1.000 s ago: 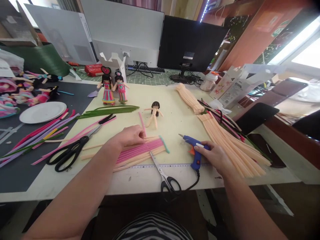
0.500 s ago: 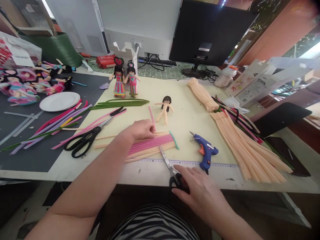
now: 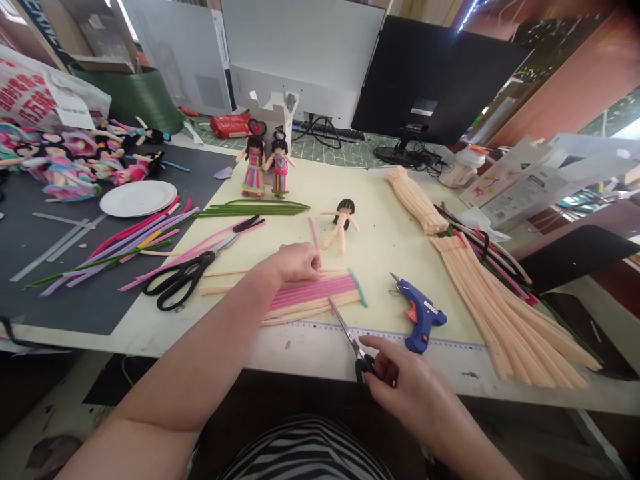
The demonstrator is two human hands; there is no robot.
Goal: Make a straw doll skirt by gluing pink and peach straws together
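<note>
My left hand (image 3: pixel 299 262) is closed at the top edge of a row of pink and peach pipe cleaners (image 3: pixel 315 290), with a teal strip (image 3: pixel 358 288) across its right end. A pink pipe cleaner (image 3: pixel 314 233) sticks up from its pinched fingers. At the table's front edge, my right hand (image 3: pixel 407 377) has its fingers curled at the black handles of small scissors (image 3: pixel 345 327), whose tip points at the row's lower edge. A blue glue gun (image 3: pixel 421 313) lies to the right. Behind the row lies a small doll with black hair (image 3: pixel 343 223).
Large black scissors (image 3: pixel 187 273) and loose coloured pipe cleaners (image 3: pixel 120 250) lie left, near a white plate (image 3: pixel 139 199). Peach bundles (image 3: pixel 480 293) lie right. Two dressed dolls (image 3: pixel 267 163) stand behind green pipe cleaners (image 3: pixel 255 209). Monitors (image 3: pixel 430 80) line the back.
The view has shifted slightly, moving everything right in the picture. My right fingers have curled in at the scissors' handles. My left hand stays at the row.
</note>
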